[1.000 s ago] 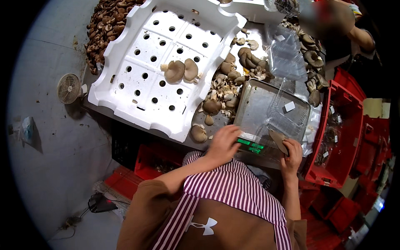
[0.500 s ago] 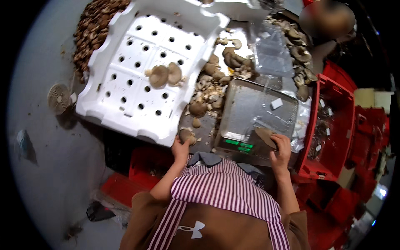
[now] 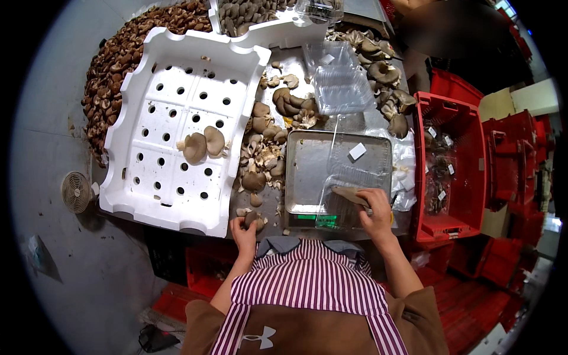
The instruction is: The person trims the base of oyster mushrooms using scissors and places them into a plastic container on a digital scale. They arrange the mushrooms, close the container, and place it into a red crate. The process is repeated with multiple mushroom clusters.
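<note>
My left hand is closed around a grey-brown oyster mushroom at the table's front edge, below a pile of loose oyster mushrooms. Further right, my right hand pinches another oyster mushroom. That mushroom is held over the near part of an opened clear plastic box, which lies on the steel pan of a scale. A small white label shows on the box. Whether the mushroom touches the plastic I cannot tell.
A white perforated crate with a few oyster mushrooms stands left. Brown mushrooms are heaped behind it. Empty clear boxes lie behind the scale. A red crate with packed boxes is at the right. A fan stands far left.
The head view has shifted, so the table sits further left and lower. My right hand has brought its mushroom a little further over the scale pan. My left hand stays near the front edge.
</note>
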`<action>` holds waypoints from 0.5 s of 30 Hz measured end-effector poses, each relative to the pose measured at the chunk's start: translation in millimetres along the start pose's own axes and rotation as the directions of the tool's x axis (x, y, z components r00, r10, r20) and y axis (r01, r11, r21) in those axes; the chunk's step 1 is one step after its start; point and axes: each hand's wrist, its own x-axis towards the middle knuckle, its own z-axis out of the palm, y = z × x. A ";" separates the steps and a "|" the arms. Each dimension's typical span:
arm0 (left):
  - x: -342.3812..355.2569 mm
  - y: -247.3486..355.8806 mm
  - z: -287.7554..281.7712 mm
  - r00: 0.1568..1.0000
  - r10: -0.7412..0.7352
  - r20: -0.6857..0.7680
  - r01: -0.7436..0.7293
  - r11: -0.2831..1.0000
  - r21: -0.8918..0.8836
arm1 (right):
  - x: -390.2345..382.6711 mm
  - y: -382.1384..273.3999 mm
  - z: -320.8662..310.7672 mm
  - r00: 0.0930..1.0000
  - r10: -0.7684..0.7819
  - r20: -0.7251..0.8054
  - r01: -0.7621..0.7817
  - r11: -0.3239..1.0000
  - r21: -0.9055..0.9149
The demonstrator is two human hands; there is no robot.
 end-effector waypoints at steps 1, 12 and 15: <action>-0.9 -1.5 -0.9 1.000 0.011 -0.003 -0.011 1.000 -0.004 | 0.8 1.4 -0.6 1.000 -0.004 0.009 0.004 1.000 0.009; -30.7 205.8 -49.9 0.842 -0.152 0.518 0.495 0.601 -0.627 | 19.3 24.0 -9.2 0.996 -0.007 0.091 -0.001 0.996 0.094; -43.5 231.8 -21.9 0.684 -0.142 0.716 0.615 0.640 -0.461 | 24.6 27.3 -11.1 0.993 -0.002 0.115 -0.011 0.994 0.113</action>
